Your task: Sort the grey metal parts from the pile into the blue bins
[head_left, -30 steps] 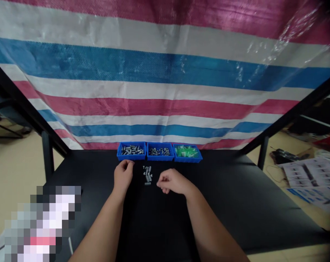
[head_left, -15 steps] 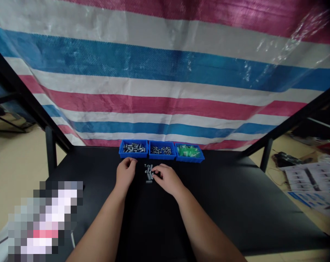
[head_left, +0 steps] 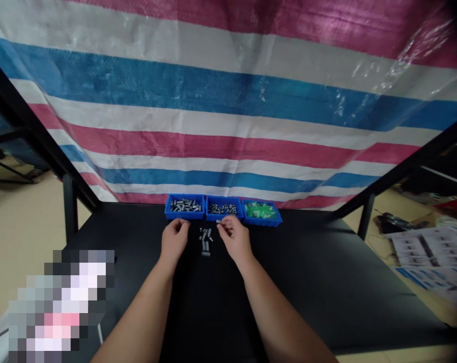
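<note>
My left hand (head_left: 174,240) rests on the black table with its fingers curled together, just in front of the left bin. Whatever its fingertips may hold is hidden. My right hand (head_left: 234,237) is raised at the front edge of the middle blue bin (head_left: 225,219), pinching a small silver screw (head_left: 218,221) between thumb and fingers. Between the hands lies a loose group of grey metal cylinders (head_left: 206,246) and small screws (head_left: 201,237). Many small screws fill the middle bin. Grey metal cylinders (head_left: 186,205) lie in the left blue bin (head_left: 185,215).
To the right, a third blue bin (head_left: 264,222) holds green and clear small plastic pieces (head_left: 260,209). Behind the black table (head_left: 307,287) hangs a striped tarp (head_left: 213,146). Black frame posts (head_left: 70,209) stand at both sides. A blurred-out object (head_left: 62,307) is at the left front.
My right hand has moved from the loose pieces up to the middle bin, with a small screw now showing at its fingertips. My left hand has stayed in place.
</note>
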Motion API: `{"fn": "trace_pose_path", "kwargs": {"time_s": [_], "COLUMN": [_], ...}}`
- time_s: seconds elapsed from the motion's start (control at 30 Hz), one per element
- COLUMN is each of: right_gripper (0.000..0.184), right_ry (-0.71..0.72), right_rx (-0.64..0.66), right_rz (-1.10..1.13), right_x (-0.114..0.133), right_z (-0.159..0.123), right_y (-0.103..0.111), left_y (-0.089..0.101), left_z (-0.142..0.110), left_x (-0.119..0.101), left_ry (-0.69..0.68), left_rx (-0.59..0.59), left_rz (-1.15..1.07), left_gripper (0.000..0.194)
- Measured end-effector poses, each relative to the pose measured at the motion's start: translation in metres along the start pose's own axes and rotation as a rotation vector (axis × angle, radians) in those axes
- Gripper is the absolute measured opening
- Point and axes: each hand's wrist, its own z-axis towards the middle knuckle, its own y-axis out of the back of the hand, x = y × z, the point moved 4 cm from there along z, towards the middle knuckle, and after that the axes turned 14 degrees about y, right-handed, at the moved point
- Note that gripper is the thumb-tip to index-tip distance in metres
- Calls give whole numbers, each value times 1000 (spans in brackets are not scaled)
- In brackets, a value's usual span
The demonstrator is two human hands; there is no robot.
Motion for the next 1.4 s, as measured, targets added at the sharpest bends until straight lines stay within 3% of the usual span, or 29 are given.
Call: {"fn": "trace_pose_path", "kwargs": {"time_s": [0.07,0.17,0.27,0.33,0.53,0.67,0.7,0.77,0.83,0.9,0.97,1.03,1.17,1.4], "right_gripper": [19,14,24,28,17,16,13,8,24,38,29,17,20,20], "right_ry": [-8,8,46,50,40,15,-2,-41,-74,-79,-46,15,96,129], "right_rx": [-100,119,338,377,403,500,463,238,-33,-127,-2,216,564,686], "right_rz": [12,-52,-153,-213,-278,-126,-62,41,83,77,50,22,-25,-48], "right_x": [-1,0,4,6,7,2,0,-4,-7,-6,2,14,34,39], "right_z": [2,-1,-9,-10,-9,-10,-9,-2,3,5,4,1,-11,-17], "right_y": [2,-5,-13,-15,-11,-12,-12,-8,-1,3,4,3,-5,-12], "left_y": [0,0,0,-1,-1,-1,0,0,1,1,1,1,1,2], "left_z": [-1,-2,-2,-1,0,0,0,-1,-1,-1,-1,0,0,0], "left_x": [-1,-1,-1,-2,1,1,1,0,-1,-1,-1,-1,-1,0], "left_ry": [2,-1,-2,0,3,-1,-2,-3,-3,0,4,3,-17,-14], "left_rx": [-2,-4,-3,0,4,14,15,14,8,2,0,3,3,-9], "left_rz": [13,12,2,2,-7,-11,-10,-8,-3,-1,-6,-13,-14,-27], "left_gripper": [24,23,23,23,22,22,23,23,24,24,23,23,23,23]}}
